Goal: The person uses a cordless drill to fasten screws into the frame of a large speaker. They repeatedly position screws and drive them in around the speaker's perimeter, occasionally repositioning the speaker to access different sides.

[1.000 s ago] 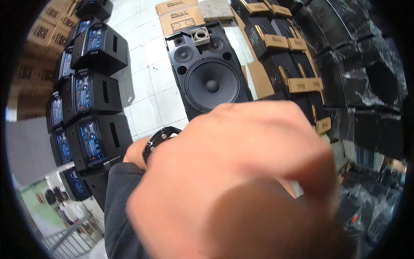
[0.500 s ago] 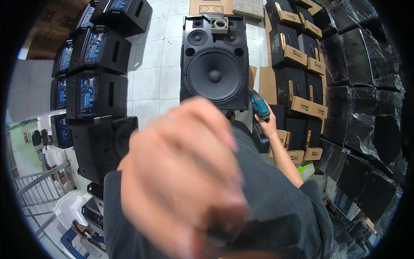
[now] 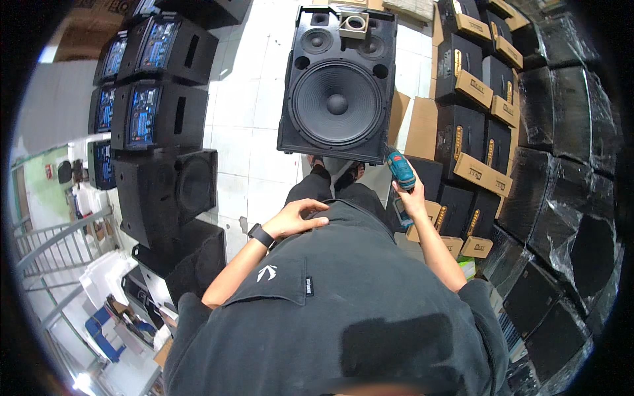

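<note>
My right hand [image 3: 413, 196] is wrapped round the grip of a teal cordless drill [image 3: 401, 169], held to the right of my legs. Its nose points up toward the lower right corner of a big black speaker cabinet [image 3: 287, 129]. My left hand [image 3: 298, 218], with a watch at the wrist, lies against the front of my dark shirt [image 3: 343, 264], fingers and thumb apart. In front of my feet, the cabinet lies with its large round woofer [image 3: 338, 104] facing up. A small pale frame with a round opening [image 3: 354, 25] rests on its far end.
Stacked black speakers with lit blue panels [image 3: 148, 122] line the left side. On the right are black boxes with tan cardboard pieces [image 3: 482, 170], then plastic-wrapped black boxes [image 3: 571, 112]. A metal railing [image 3: 56, 249] stands at the lower left. White floor tiles [image 3: 231, 132] run beside the cabinet.
My left hand has come down from close before the camera to my shirt front. The view has shifted, showing my feet. My right hand still grips the drill beside the cabinet.
</note>
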The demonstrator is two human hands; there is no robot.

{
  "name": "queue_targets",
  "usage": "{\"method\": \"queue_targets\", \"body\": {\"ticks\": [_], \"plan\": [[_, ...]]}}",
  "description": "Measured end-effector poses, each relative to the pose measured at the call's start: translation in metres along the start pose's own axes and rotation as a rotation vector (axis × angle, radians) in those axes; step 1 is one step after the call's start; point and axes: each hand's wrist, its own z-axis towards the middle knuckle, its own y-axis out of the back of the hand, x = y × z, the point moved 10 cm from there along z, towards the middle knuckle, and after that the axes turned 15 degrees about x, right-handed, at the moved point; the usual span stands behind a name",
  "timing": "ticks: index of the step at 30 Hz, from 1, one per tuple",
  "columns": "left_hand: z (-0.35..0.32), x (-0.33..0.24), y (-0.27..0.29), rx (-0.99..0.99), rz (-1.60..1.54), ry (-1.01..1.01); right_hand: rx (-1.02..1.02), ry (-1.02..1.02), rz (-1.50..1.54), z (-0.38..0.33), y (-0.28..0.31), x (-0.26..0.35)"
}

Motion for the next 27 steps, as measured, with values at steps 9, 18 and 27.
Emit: {"method": "queue_targets", "body": {"ticks": [9, 18, 27], "plan": [[0.012, 0.058, -0.019, -0.049, -0.468, 0.080, 0.095, -0.039, 0.040, 0.020, -0.007, -0.009], [0.037, 0.038, 0.072, -0.522, -0.074, -0.101, 0.054, -0.029, 0.116, 0.017, -0.011, 0.002], [0.063, 0.145, 0.058, 0.063, -0.211, 0.072, -0.104, -0.136, 0.408, 0.012, -0.031, -0.011]]}}
